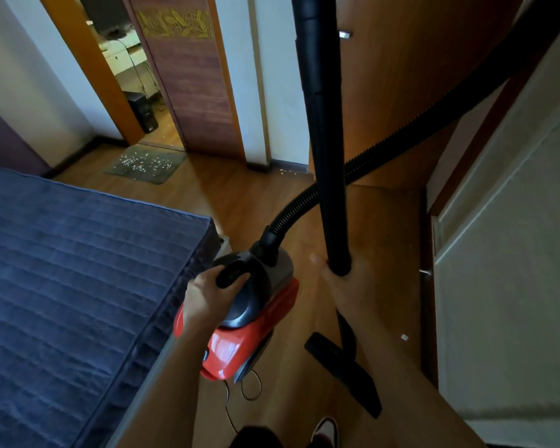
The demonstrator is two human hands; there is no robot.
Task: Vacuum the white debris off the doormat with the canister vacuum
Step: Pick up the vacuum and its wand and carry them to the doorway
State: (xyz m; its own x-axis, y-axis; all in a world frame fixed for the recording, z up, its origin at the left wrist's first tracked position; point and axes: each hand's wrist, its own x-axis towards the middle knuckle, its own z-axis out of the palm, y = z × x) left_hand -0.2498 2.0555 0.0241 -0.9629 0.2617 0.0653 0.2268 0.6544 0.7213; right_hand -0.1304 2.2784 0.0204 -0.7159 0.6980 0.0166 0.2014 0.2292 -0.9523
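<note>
The red and black canister vacuum (249, 318) hangs just above the wooden floor beside the bed. My left hand (207, 295) grips its black carry handle. My right hand (349, 286) holds the black wand (320, 124), which stands nearly upright. The flat black floor nozzle (346, 370) lies near my feet. A ribbed black hose (401, 140) arcs from the canister up to the right. Far off by the doorway lies the grey doormat (144, 164), strewn with white debris (143, 163).
A bed with a blue quilted mattress (72, 286) fills the left side. A wooden wardrobe (401, 76) and a white door (505, 286) stand on the right. The power cord (240, 396) trails on the floor. A few white scraps (286, 171) lie by the wall.
</note>
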